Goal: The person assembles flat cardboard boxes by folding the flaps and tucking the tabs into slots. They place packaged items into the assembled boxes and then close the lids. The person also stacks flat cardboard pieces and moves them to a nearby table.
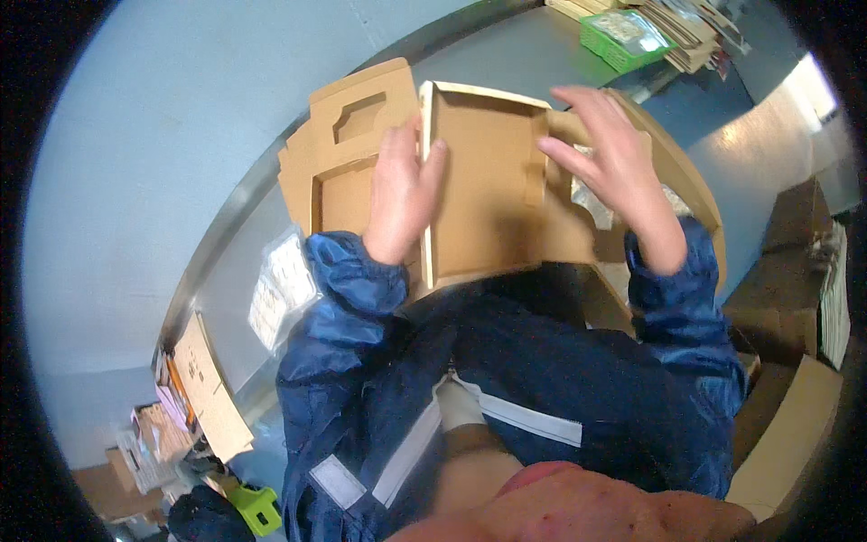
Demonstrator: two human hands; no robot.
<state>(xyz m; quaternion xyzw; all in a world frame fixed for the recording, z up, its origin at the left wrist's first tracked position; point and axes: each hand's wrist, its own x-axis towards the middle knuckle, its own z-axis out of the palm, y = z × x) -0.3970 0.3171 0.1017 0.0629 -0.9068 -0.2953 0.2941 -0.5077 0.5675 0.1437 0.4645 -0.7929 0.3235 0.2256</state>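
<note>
A shallow brown cardboard box, partly folded up, lies in front of me with its left and far walls standing. My left hand is closed over the left wall, thumb on the inner side and fingers outside. At the far right corner, my right hand has its thumb and fingers spread apart; the thumb tip is at the right edge, and I cannot tell whether it touches. Behind my left hand lies another cardboard piece with a cut-out window. Plastic-wrapped contents show beneath my right hand, inside a larger carton.
A clear plastic packet rests on the metal table by my left sleeve. At the far right stand a green basket and stacked cardboard. A cardboard sheet leans at lower left; more cartons stand at right.
</note>
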